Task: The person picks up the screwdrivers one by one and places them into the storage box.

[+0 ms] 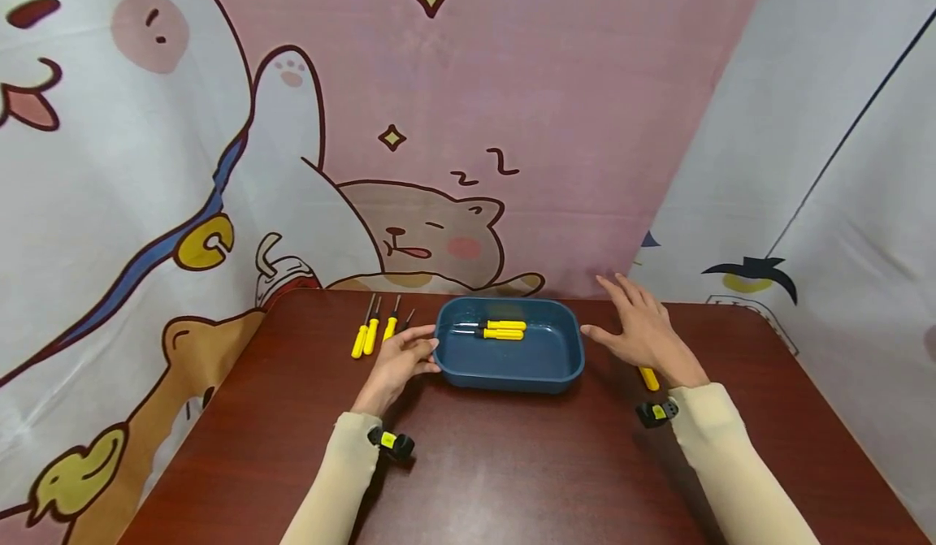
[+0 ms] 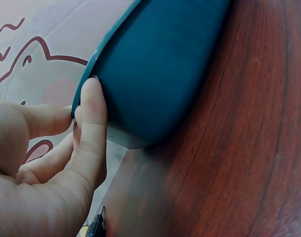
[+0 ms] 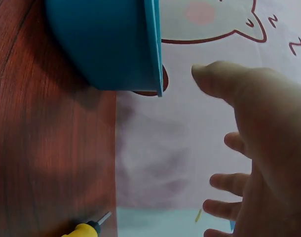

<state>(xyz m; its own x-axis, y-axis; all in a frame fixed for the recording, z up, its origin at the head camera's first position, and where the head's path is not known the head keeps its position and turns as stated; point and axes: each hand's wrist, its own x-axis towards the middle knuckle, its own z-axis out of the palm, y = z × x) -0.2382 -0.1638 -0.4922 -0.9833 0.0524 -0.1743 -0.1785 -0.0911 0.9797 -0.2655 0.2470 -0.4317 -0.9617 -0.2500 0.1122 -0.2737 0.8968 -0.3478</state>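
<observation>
A dark blue rectangular plastic container (image 1: 512, 382) stands on the table with two yellow-handled screwdrivers (image 1: 504, 335) lying inside it, handles to the right. My left hand (image 1: 398, 366) pinches its left rim; in the left wrist view the thumb is on one side of the rim and fingers are on the outer wall (image 2: 155, 74). My right hand (image 1: 643, 330) is held beside the right end, fingers spread, with nothing in it. Below that hand another yellow screwdriver (image 1: 648, 378) lies on the table, partly hidden; its shaft and collar show in the right wrist view.
Several yellow-handled screwdrivers (image 1: 371, 335) lie on the table left of the container, one partly covered by the left hand. The reddish-brown table (image 1: 497, 464) ends at a cartoon-printed cloth (image 1: 570, 123) hanging behind it.
</observation>
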